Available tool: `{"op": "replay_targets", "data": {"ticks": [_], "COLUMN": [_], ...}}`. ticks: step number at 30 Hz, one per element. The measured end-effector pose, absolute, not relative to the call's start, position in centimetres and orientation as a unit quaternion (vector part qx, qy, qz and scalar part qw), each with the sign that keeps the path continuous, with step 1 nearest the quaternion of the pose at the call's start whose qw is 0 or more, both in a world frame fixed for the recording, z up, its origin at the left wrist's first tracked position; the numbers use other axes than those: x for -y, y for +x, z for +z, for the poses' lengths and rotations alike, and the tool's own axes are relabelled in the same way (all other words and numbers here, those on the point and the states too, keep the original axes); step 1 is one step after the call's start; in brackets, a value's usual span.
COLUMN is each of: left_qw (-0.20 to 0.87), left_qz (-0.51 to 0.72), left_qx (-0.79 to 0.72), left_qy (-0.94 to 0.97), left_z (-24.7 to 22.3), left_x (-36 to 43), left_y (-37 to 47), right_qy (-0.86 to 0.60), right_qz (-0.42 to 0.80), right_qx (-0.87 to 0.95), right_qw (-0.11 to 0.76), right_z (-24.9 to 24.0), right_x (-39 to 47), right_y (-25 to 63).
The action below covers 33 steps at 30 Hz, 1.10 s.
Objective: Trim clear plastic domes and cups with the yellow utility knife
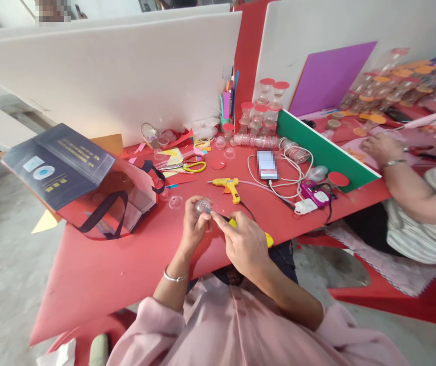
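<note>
Head view: your left hand [194, 222] curls around a clear plastic piece [201, 205]; your right hand [246, 239] closes round a yellow tool [269, 240].

Red table [99, 274]. On it I see: bag [80, 170], left end; scissors [195, 166] among paper scraps [172, 152]; yellow glue gun [225, 183], nozzle leftward; phone [267, 165], cable plugged in; nested cups [256, 141] lying behind.

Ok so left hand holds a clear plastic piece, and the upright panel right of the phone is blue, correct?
Not quite: the upright panel is green, as the head view shows. The left hand does hold a clear plastic piece.
</note>
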<state>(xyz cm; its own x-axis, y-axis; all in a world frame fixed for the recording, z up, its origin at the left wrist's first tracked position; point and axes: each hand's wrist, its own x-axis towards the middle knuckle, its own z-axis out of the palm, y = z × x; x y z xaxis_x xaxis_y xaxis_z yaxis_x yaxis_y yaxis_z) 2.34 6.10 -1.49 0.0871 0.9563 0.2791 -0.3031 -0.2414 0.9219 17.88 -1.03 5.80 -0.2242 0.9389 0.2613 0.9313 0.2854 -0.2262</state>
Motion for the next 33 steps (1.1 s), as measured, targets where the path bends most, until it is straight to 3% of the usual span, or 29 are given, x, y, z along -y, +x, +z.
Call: {"op": "replay_targets", "data": {"ticks": [33], "left_qw": [0.533], "left_qz": [0.589], "left_qx": [-0.315], "left_qy": [0.519], "left_z": [-1.33], "left_x": [-6.05], "left_y": [2.29], "right_qy": [-0.586], "right_qz": [0.019], "right_qx": [0.79], "right_qw": [0.18], "right_z": [6.06], "right_x": [1.19], "right_y": [18.21]}}
